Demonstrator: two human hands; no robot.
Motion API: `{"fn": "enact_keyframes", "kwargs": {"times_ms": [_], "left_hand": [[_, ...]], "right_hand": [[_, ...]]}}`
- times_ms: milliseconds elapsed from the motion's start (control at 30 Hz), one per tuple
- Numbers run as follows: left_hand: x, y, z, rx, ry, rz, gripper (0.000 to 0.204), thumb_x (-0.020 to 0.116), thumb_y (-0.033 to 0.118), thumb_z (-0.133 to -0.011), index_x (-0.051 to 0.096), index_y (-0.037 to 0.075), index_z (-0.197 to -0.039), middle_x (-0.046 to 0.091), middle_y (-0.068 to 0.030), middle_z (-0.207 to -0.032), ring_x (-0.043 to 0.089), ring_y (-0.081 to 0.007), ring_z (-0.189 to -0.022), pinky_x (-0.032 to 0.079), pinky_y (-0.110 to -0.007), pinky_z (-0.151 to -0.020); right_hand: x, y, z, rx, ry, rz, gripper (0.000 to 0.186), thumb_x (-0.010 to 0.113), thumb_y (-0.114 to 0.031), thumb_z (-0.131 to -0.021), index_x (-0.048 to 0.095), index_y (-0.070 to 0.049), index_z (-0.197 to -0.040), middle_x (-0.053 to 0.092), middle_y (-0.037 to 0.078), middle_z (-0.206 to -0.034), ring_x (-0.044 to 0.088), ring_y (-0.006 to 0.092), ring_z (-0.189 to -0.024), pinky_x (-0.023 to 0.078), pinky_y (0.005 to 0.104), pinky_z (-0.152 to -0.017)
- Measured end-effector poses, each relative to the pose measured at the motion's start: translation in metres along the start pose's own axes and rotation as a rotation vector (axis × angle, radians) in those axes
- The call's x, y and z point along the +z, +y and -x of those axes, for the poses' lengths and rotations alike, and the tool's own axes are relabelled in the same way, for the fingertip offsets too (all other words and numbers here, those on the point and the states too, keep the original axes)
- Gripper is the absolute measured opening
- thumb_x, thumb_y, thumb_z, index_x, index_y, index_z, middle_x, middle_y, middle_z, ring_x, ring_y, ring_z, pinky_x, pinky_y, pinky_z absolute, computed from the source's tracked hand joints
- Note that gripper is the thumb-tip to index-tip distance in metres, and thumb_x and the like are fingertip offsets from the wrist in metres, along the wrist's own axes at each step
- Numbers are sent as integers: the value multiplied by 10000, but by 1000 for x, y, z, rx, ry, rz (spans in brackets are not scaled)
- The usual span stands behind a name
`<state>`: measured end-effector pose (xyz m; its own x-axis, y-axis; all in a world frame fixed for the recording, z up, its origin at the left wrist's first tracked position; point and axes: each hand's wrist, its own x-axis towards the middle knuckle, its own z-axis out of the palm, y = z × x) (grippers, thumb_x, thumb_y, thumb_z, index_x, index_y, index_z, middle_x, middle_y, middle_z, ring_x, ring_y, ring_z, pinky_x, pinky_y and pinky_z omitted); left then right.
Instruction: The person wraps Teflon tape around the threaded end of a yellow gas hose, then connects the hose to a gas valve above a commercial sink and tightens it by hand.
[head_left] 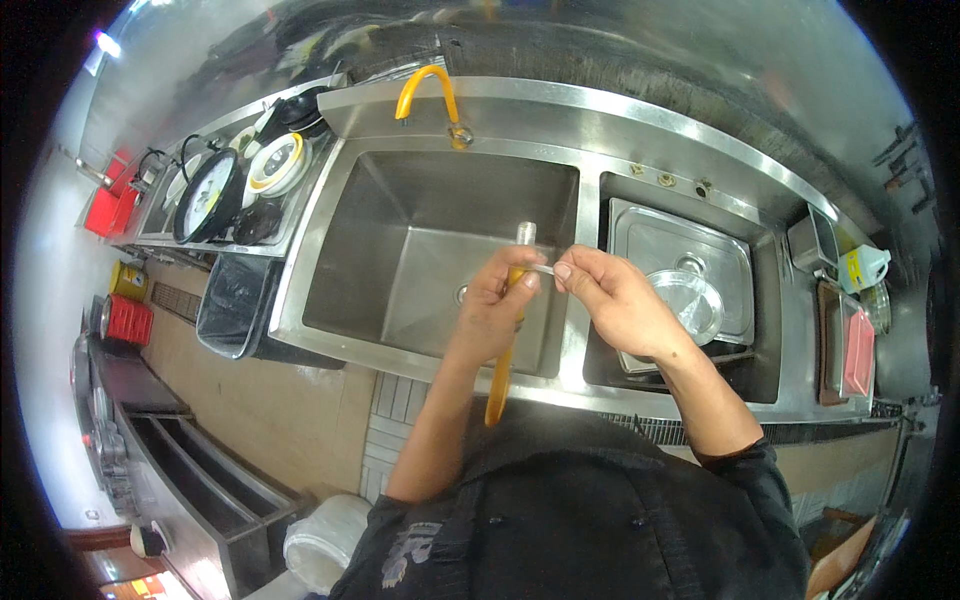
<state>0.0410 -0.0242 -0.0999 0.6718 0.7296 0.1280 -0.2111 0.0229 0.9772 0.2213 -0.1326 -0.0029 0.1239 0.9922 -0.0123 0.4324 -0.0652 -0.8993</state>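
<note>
Over the left sink basin [400,285], my left hand [488,312] is closed around a slim yellow rod [499,388]. The rod stands roughly upright, its silvery, pale end above my fingers and its yellow end hanging below my palm. Between my two hands stretches a short whitish strip [541,268], apparently pressed against the rod by my left thumb and fingers. My right hand [625,308] pinches the strip's other end between thumb and forefinger. What the strip is made of cannot be made out.
A yellow gooseneck faucet [430,75] rises behind the left basin. Metal pans [640,225] and a clear round lid [690,300] lie in the right basin. Pans and plates [280,165] crowd the left counter, above a black bin [237,305]. A jug [865,268] stands far right.
</note>
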Motion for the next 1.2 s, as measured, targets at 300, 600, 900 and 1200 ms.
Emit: {"fn": "enact_keyframes", "kwargs": {"times_ms": [300,600,900,1200], "left_hand": [[-2,-15,10,-16,-52,169,199,700,96,-1068,577,147,-1216,688,16,-1137,484,-27,-790,387,-217,-670],[13,-10,7,166,-36,162,180,685,49,-1073,542,115,-1162,622,-78,-1372,626,-98,-974,514,-268,-832],[28,-19,18,387,197,1,113,630,85,-1122,534,53,-1171,627,-123,-1308,717,-191,-1076,594,-336,-913],[46,-26,34,284,265,115,107,579,83,-1145,536,40,-1233,676,-210,-1382,728,-184,-1078,596,-329,-947]], "right_hand": [[2,-4,12,68,58,20,344,609,-291,-1124,726,17,-1025,694,205,-808,624,292,-718,526,427,-729],[-2,-13,33,98,48,-89,377,643,-336,-1139,664,-19,-936,530,-17,-724,479,90,-716,428,308,-652],[3,-13,49,-39,70,-110,289,633,-277,-1137,705,-24,-1017,573,17,-701,505,110,-650,449,328,-622],[-1,36,46,151,0,-281,194,648,-174,-1126,708,-15,-1032,597,-40,-747,528,59,-683,443,260,-637]]}}
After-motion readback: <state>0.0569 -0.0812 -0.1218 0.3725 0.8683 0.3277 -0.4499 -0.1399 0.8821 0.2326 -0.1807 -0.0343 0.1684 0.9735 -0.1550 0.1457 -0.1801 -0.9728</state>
